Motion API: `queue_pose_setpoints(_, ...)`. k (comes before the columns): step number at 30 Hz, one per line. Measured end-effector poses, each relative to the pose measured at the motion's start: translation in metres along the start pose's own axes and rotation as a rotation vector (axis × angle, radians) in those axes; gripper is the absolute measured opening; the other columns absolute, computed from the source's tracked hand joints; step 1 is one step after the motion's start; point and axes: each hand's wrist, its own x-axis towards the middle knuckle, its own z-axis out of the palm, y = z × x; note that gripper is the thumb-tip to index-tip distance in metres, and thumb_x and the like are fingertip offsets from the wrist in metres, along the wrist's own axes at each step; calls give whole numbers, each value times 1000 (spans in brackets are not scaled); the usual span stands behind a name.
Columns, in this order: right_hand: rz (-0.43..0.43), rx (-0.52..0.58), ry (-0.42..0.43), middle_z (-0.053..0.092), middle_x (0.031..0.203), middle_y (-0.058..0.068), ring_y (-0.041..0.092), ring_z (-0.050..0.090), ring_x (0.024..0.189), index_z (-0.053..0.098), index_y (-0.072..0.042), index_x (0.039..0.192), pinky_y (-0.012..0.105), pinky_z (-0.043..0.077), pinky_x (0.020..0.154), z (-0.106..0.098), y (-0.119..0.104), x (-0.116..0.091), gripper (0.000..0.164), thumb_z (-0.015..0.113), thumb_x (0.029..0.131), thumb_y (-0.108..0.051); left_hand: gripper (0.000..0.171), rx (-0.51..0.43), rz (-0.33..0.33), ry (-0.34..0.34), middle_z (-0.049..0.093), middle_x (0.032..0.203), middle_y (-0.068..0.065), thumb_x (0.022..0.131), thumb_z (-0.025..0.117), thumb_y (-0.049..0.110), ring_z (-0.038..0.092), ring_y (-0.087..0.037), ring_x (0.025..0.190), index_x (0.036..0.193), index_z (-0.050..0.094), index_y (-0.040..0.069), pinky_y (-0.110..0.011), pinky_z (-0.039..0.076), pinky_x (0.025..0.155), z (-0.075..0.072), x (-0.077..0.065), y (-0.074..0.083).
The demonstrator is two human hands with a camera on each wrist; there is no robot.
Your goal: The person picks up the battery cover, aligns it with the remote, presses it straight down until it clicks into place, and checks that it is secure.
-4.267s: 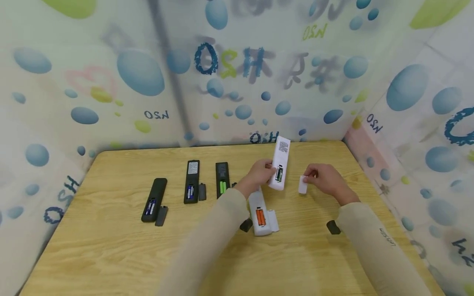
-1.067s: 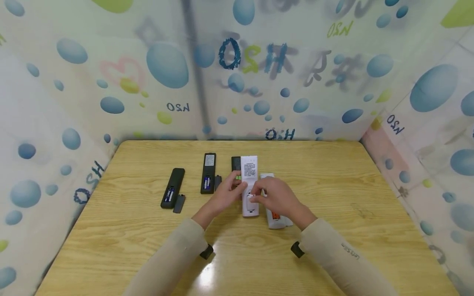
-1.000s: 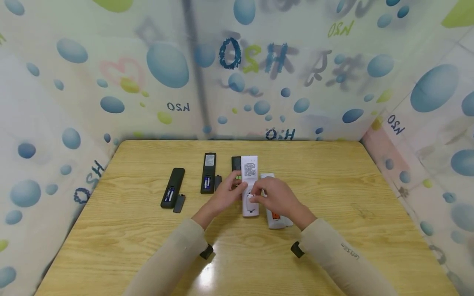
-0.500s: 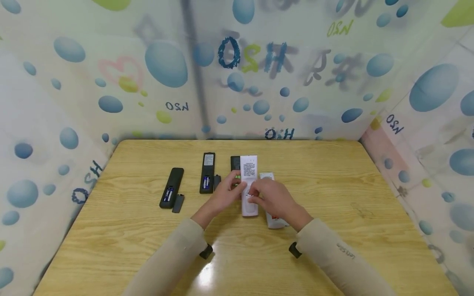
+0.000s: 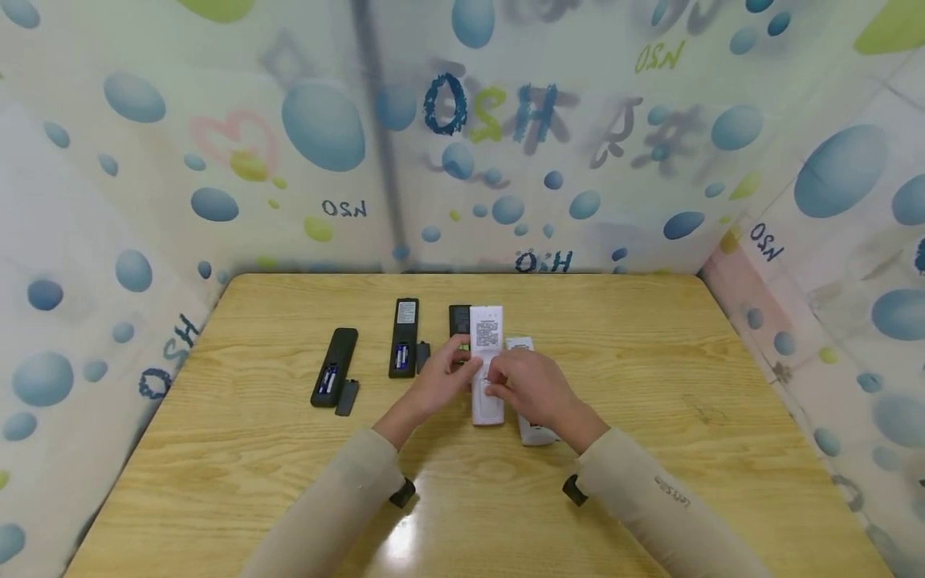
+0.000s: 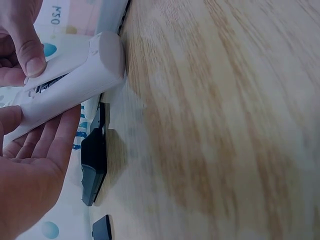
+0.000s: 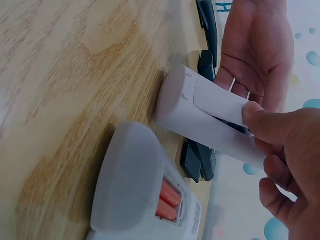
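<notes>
My left hand [image 5: 438, 379] holds a white remote control [image 5: 487, 327] back side up, fingers beneath it and thumb along its edge. With my right hand [image 5: 533, 387] I pinch the white battery cover [image 7: 217, 100] at one end. The cover's other end lies against the remote's end, in line with the compartment. Under the pinched end a dark gap [image 6: 48, 85] shows in the left wrist view. Beside my right hand lies a second white remote [image 7: 125, 185], its compartment uncovered with orange batteries [image 7: 168, 201] inside; in the head view that hand partly covers it.
Left on the wooden table [image 5: 238, 482] lie two black remotes [image 5: 335, 365] with blue batteries showing, each with a loose cover [image 5: 348, 397] beside it. Another black remote [image 5: 458, 318] is partly behind my left hand. A patterned curtain [image 5: 289, 233] stands behind the table.
Over four seconds ago the remote was farther right and the cover was apart from it, in my right hand; now they are together. In the last second the cover tilted slightly down.
</notes>
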Motion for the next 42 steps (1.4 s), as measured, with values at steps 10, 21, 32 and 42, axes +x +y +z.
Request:
queue_pose_setpoints(10, 11, -13, -1, 64, 80, -10, 3, 53, 74, 62, -22, 80, 20, 46, 62, 3, 2, 0, 18, 77, 84, -31, 38, 11, 4, 5, 60, 129, -19, 103, 51, 22, 64, -29, 109, 139, 44, 17, -36, 60, 82, 1, 2, -1)
queue_pose_setpoints(21, 73, -11, 34, 61, 79, -11, 5, 49, 72, 61, -21, 88, 21, 45, 62, 1, 0, -3, 23, 78, 82, -35, 43, 15, 2, -15, 58, 133, -22, 103, 49, 23, 64, -30, 110, 144, 39, 15, -42, 59, 85, 1, 1, 0)
queue_pose_setpoints(32, 124, -179, 65, 66, 86, -5, 14, 58, 79, 64, -17, 94, 35, 51, 77, -3, 12, -9, 32, 70, 86, -48, 38, 62, 16, 21, 62, 127, -17, 103, 50, 23, 66, -25, 100, 140, 44, 17, -35, 61, 79, 0, 1, -2)
queue_pose_setpoints(42, 126, -293, 13, 68, 119, 2, 27, 61, 114, 65, -19, 121, 47, 45, 97, 4, 13, -10, 50, 60, 90, -57, 39, 67, 4, 15, 61, 128, -16, 103, 50, 21, 66, -25, 100, 141, 43, 19, -35, 61, 80, 0, 1, -1)
